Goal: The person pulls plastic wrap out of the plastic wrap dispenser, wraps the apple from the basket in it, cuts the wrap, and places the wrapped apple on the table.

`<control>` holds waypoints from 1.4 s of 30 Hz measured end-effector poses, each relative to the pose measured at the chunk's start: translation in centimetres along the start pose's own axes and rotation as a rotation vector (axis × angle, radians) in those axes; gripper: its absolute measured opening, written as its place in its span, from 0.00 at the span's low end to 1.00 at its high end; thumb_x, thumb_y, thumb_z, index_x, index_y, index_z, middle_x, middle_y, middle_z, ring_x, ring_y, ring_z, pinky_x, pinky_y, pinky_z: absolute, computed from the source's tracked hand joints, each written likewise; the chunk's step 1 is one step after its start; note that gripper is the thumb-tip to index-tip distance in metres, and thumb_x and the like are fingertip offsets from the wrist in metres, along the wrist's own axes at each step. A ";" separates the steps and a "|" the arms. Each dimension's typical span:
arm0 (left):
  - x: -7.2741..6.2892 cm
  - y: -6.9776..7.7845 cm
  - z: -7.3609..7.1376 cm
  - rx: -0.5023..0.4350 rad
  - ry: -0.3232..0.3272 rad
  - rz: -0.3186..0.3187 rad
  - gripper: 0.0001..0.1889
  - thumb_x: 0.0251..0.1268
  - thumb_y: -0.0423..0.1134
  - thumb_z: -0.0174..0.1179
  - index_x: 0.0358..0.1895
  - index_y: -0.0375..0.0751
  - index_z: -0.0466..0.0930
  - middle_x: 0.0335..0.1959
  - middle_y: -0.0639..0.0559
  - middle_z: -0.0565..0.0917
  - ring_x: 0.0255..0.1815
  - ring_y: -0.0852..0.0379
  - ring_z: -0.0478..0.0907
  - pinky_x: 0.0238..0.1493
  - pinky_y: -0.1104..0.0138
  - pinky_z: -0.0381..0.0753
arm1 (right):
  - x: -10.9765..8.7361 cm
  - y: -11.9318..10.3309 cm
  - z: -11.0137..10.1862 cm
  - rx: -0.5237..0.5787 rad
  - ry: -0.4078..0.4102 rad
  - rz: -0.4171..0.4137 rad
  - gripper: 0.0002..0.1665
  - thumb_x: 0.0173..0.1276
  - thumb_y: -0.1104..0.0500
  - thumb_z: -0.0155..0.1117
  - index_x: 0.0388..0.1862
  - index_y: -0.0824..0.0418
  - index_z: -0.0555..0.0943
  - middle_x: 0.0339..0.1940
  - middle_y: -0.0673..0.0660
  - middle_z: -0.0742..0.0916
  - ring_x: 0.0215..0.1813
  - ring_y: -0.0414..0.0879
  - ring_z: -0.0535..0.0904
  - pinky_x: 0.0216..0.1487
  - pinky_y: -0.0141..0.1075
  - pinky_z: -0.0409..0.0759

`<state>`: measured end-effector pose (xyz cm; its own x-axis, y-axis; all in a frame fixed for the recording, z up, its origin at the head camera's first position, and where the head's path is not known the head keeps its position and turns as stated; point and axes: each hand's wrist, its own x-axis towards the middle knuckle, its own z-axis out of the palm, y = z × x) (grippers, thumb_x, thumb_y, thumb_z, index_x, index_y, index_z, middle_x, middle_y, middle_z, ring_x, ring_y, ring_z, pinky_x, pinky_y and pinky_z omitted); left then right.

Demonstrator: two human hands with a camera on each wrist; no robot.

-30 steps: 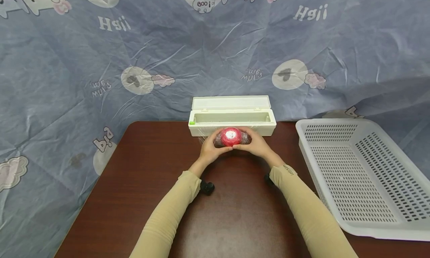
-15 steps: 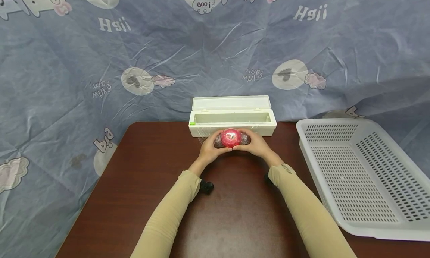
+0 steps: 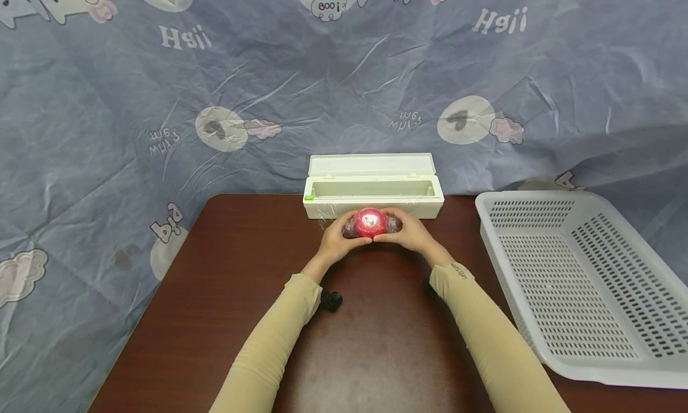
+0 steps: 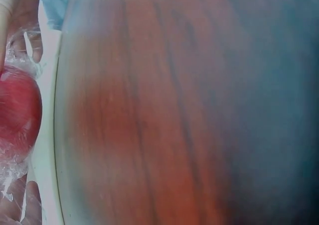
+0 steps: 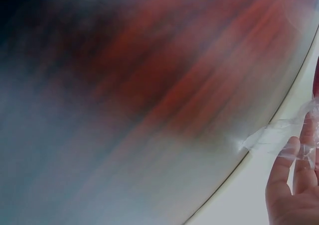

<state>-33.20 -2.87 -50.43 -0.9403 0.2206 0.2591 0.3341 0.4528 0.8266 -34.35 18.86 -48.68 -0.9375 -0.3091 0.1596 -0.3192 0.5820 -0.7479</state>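
A round red fruit-like ball (image 3: 371,223) is wrapped in clear cling film (image 3: 394,224), which bunches at both its sides. My left hand (image 3: 334,241) grips it from the left, and my right hand (image 3: 412,233) grips it from the right. Both thumbs meet along its near side, while the fingers curl round behind. In the left wrist view, film stretches over the red ball (image 4: 19,113) and across the fingers. A loose film edge (image 5: 259,138) clings near the right fingers in the right wrist view. Whether the fruit is an apple cannot be told.
Just behind the hands stands a long white box (image 3: 374,207) with its lid (image 3: 371,164) raised and a small green tab at its left end. A white perforated basket (image 3: 564,299) lies at the right of the brown table (image 3: 226,281). A printed cloth (image 3: 322,85) hangs behind.
The hands and the wrapped red ball have come very slightly towards me. The film at its sides looks flatter and less spread. Both hands keep their grip; box and basket stand as before.
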 end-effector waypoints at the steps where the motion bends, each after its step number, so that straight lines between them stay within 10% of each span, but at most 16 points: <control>1: 0.0 0.0 0.0 0.004 -0.001 0.000 0.38 0.43 0.47 0.76 0.62 0.49 0.71 0.58 0.52 0.76 0.59 0.56 0.71 0.61 0.62 0.67 | 0.0 0.0 0.0 0.000 -0.002 -0.005 0.43 0.45 0.47 0.79 0.61 0.56 0.73 0.56 0.57 0.80 0.55 0.51 0.75 0.58 0.48 0.70; 42: -0.1 -1.1 1.3 -0.096 0.128 -0.046 0.30 0.53 0.52 0.69 0.60 0.51 0.73 0.57 0.51 0.75 0.58 0.55 0.70 0.59 0.57 0.68 | 0.0 0.9 0.6 -0.006 0.031 -0.023 0.46 0.53 0.42 0.73 0.69 0.52 0.66 0.66 0.56 0.71 0.67 0.53 0.64 0.65 0.52 0.61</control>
<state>-33.42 -2.23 -52.03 -0.9572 0.0870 0.2761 0.2883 0.3735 0.8817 -34.55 18.96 -49.72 -0.9337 -0.2991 0.1970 -0.3417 0.5792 -0.7401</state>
